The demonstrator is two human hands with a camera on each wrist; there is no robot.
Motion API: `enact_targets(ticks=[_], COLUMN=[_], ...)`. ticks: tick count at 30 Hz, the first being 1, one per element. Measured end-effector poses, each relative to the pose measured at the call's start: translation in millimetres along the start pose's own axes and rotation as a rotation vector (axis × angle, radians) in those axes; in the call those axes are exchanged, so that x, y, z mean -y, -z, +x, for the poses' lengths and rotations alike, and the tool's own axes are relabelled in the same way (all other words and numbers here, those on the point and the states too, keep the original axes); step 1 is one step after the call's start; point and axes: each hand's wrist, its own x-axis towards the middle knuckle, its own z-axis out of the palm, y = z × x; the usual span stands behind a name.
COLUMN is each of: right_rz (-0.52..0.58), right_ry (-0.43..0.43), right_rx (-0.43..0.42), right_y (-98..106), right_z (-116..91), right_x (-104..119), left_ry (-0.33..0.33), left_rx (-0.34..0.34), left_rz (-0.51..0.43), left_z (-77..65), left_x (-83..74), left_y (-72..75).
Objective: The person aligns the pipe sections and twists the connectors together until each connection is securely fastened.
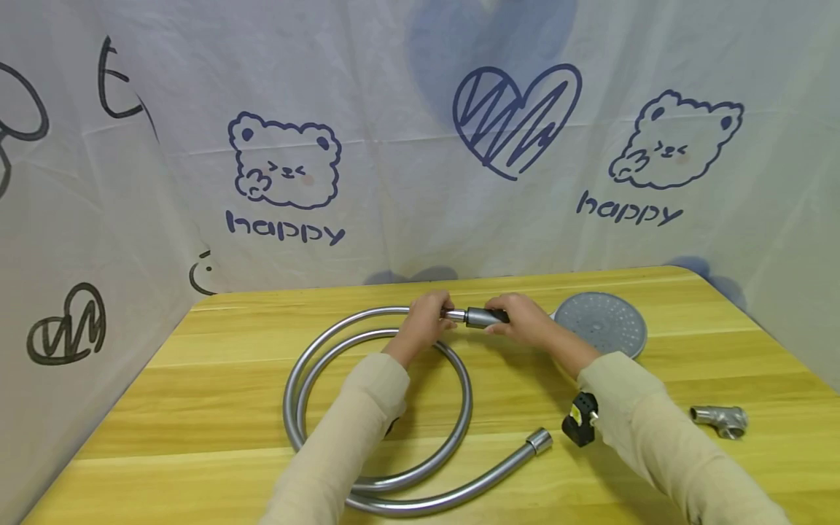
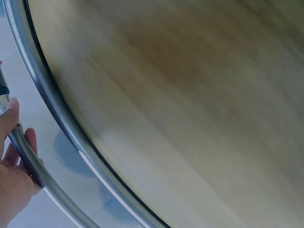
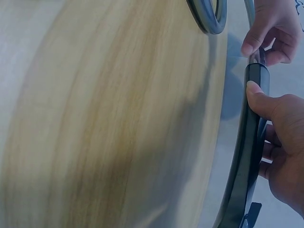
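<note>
My left hand [image 1: 428,321] grips the metal end fitting of a grey shower hose [image 1: 467,397], right at the base of a shower head's handle. In the left wrist view the thumb and fingers of that left hand [image 2: 18,175] curl round the hose. My right hand [image 1: 525,321] holds the dark grey handle [image 3: 249,137] of the shower head, thumb along one side and fingers behind. The round, dotted face of the shower head [image 1: 600,324] shows past the right wrist. Handle and hose fitting meet in line between the two hands.
The hose lies in loops on the wooden table [image 1: 216,408], its free end with a metal nut [image 1: 539,440] near the front. A small metal tee fitting [image 1: 720,421] lies at the right. Behind the table hangs a white cloth [image 1: 394,182] with drawings.
</note>
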Motion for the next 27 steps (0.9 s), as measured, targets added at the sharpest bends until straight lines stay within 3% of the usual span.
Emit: enact_targets(ticks=[6,14,21,27], right_rz=[0.003,0.004,-0.002,0.0], right_ry=[-0.007,-0.001,0.008,0.002], right_rx=[0.001,-0.006,-0.005,-0.005], right_y=[-1.0,-1.6,-1.7,-1.2], right_z=[1.3,0.5,-0.3,-0.3], right_x=[-0.5,-2.9,-3.4,-3.1], left_ry=[-0.005,-0.087,-0.073,-0.06], left_rx=[0.052,0.135,0.126,0.074], left_rz=[-0.08,-0.055,-0.062,-0.068], left_z=[2.2,3.7,2.4,1.8], left_x=[3.6,8.3,7.3,6.4], left_y=[0.3,3.4,4.0,2.6])
